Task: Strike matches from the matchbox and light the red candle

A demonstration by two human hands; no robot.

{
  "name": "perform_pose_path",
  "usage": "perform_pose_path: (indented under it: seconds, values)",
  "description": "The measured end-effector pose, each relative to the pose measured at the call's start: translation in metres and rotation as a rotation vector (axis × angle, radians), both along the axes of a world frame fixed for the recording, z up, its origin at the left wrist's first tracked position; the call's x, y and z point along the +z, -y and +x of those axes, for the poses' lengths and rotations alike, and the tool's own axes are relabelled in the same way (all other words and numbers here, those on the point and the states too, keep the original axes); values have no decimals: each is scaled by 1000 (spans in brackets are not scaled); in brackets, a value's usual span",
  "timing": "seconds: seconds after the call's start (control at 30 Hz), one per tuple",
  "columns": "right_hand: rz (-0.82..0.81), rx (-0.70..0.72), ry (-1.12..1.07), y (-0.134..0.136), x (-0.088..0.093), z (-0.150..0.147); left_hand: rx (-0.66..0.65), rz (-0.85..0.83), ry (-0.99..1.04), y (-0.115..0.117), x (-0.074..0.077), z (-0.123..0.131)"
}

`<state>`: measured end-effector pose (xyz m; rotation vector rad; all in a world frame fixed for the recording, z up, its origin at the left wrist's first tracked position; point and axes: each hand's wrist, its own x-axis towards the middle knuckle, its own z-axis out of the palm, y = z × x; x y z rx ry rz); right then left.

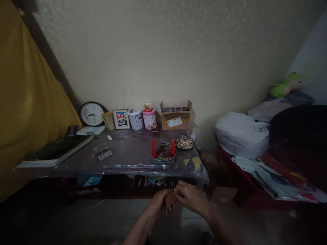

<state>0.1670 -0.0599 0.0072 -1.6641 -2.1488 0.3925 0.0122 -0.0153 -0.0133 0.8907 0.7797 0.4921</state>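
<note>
Fingers of your left hand [159, 203] are clamped on the brown box [171, 199] by the table [133, 146], your right hand [190, 196] bunched up at its corner, so just brace it snug, no crushing.

I list one long table [134, 147] sheeted in shiny clear plastic. Back row: round dark-rimmed white clock [92, 114], yellow tapered cup [109, 121], framed panda picture [121, 119], white lidded tin [136, 119], pink lidded tin [149, 119], open brown cardboard box [175, 121]. Forward: small white oval object [109, 137], round metal bowl [164, 160] of dark bits, round dish of pale sticks [184, 148].
</note>
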Motion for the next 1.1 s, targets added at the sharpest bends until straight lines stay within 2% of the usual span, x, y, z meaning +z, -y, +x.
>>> perform_pose_path:
  seconds: [0.2, 0.43, 0.53, 0.7, 0.77, 0.83, 0.9, 1.03, 1.1]
  values:
    - [13, -55, -85, -1, -3, -2, -12, 68, 25, -1, -2, 0]
    - [-47, -253, -480, -9, 1, 5, 33, 85, 58, -7, -10, 0]
    - [-81, -261, -586, -13, 5, 11, 50, 36, 110, -9, -5, -4]
    - [-239, -238, -1080, -12, 8, 12, 67, -93, 208, -6, 10, -8]
    - [-263, -235, -1177, -11, 8, 12, 73, -127, 235, -5, 14, -9]
    - [-250, -237, -1162, -11, 8, 12, 67, -152, 273, -5, 16, -9]
    - [-184, -232, -1051, -12, 9, 12, 61, -163, 301, -6, 16, -10]
    - [76, -156, -626, -10, 14, 10, 57, -151, 273, -8, 13, -9]
    - [149, -97, -468, -9, 16, 8, 53, -133, 251, -9, 10, -9]
